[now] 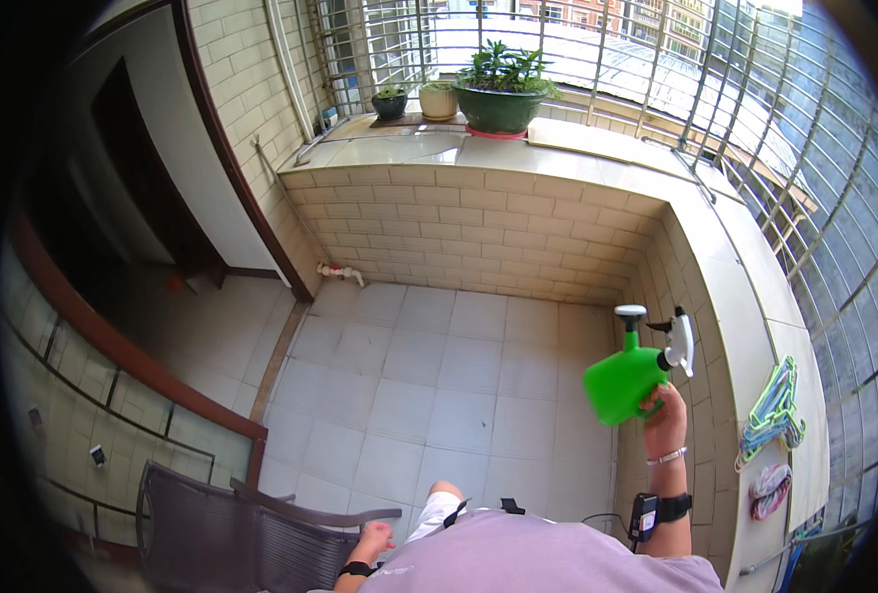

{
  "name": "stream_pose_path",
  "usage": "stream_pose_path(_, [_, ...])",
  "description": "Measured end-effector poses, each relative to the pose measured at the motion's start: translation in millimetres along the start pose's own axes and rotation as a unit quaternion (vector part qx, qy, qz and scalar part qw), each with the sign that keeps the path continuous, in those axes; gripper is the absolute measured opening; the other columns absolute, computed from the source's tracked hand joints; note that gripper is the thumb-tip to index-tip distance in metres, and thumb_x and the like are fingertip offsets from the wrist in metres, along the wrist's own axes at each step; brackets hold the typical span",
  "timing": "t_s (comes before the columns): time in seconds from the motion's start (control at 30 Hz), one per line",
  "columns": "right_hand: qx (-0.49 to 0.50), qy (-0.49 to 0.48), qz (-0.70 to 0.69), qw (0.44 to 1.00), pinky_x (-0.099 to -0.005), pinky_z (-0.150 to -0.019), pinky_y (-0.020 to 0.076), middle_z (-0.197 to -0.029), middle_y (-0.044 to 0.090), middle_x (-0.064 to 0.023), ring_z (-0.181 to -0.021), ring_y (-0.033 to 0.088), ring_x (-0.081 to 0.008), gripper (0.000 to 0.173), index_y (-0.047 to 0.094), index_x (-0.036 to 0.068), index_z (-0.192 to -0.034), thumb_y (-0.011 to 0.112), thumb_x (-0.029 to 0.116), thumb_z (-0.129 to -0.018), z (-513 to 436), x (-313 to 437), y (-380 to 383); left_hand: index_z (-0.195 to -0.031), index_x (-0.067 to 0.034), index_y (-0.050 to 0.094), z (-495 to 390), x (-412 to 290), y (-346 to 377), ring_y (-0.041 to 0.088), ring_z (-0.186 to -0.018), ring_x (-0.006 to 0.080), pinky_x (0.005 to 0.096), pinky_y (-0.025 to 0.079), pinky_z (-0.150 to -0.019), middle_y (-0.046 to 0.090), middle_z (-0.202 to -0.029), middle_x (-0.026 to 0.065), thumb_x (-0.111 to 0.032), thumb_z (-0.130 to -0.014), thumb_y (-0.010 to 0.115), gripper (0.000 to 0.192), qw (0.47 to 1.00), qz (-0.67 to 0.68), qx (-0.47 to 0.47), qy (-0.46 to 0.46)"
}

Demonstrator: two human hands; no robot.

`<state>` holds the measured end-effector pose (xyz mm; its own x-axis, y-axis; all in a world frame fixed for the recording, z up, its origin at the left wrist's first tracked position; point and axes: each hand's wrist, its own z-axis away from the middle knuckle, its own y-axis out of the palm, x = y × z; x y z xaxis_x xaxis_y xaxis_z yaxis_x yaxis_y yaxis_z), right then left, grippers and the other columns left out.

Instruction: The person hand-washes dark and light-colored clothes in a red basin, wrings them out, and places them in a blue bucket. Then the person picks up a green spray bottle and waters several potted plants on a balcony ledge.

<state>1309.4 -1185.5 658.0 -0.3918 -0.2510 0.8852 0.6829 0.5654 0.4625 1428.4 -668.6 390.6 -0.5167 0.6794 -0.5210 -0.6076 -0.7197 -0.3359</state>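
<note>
A bright green watering spray bottle (623,384) is raised at my right, tilted, with a black-and-white trigger head and a second white-topped neck. My right hand (665,415) grips it by its lower right side, at the handle. A bracelet and a strapped-on black device (644,517) sit on that forearm. Low in the view, my left hand (377,538) hangs beside the end of the armrest of a dark mesh chair (291,545). Its fingers are loosely bent, and nothing shows in them.
A tiled ledge (402,152) runs along the front and right, behind metal bars. On it stand a large green planter (498,107), a cream pot (439,101), a dark pot (389,104), plastic hangers (773,415) and a bundle (770,491). A tap (340,272) juts near the doorway.
</note>
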Motion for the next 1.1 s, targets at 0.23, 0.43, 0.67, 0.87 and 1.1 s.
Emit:
stream_pose_path(0.23, [0.045,0.018,-0.055,0.997,-0.0262,-0.069,0.0350,-0.076,0.050,-0.0008,-0.071,0.044,-0.0121,0.014,0.053,0.005,-0.081,0.054,0.019,-0.084,-118,-42,94,-0.099,-0.002,0.057,-67,-91,-59,0.063,-0.058,0.0216,0.0299,0.045,-0.043,0.062,-0.082,0.0099,-0.010,-0.082,0.055,0.019,0.998,-0.031,-0.029,-0.037])
stream_pose_path(0.43, [0.035,0.013,-0.070,0.997,-0.0261,-0.071,0.0355,-0.077,0.051,-0.0006,-0.073,0.045,-0.0122,0.014,0.053,0.005,-0.082,0.055,0.018,-0.085,-199,-63,174,-0.107,-0.001,0.055,-181,-192,-149,0.063,-0.059,0.0211,0.0308,0.047,-0.044,0.062,-0.081,0.0109,-0.010,-0.084,0.053,0.025,0.993,-0.105,-0.032,0.033])
stream_pose_path(0.67, [0.029,0.011,-0.065,0.997,-0.0259,-0.072,0.0366,-0.076,0.050,-0.0009,-0.072,0.046,-0.0120,0.013,0.053,0.005,-0.082,0.055,0.018,-0.085,-289,-89,236,-0.114,-0.001,0.054,-274,-395,-210,0.064,-0.071,0.0163,0.0277,0.048,-0.055,0.062,-0.098,0.0101,-0.015,-0.086,0.059,0.032,0.986,0.001,-0.065,0.155])
stream_pose_path(0.87, [0.058,0.034,-0.037,0.997,-0.0264,-0.074,0.0378,-0.078,0.052,-0.0013,-0.073,0.048,-0.0129,0.014,0.053,0.007,-0.080,0.053,0.020,-0.086,-391,-115,268,-0.119,-0.005,0.052,-283,-582,-167,0.063,-0.079,0.0126,0.0244,0.048,-0.067,0.060,-0.104,0.0059,-0.023,-0.088,0.064,0.038,0.953,0.098,0.033,0.284])
stream_pose_path(1.1, [0.162,0.093,-0.027,0.982,-0.0271,-0.078,0.0383,-0.083,0.056,-0.0017,-0.080,0.051,-0.0124,0.023,0.056,0.003,-0.097,0.058,0.020,-0.083,-519,-136,304,-0.130,-0.010,0.040,-288,-759,-107,0.064,-0.088,0.0170,0.0279,0.051,-0.072,0.053,-0.119,0.0049,-0.032,-0.091,0.061,0.049,0.906,0.202,0.172,0.330])
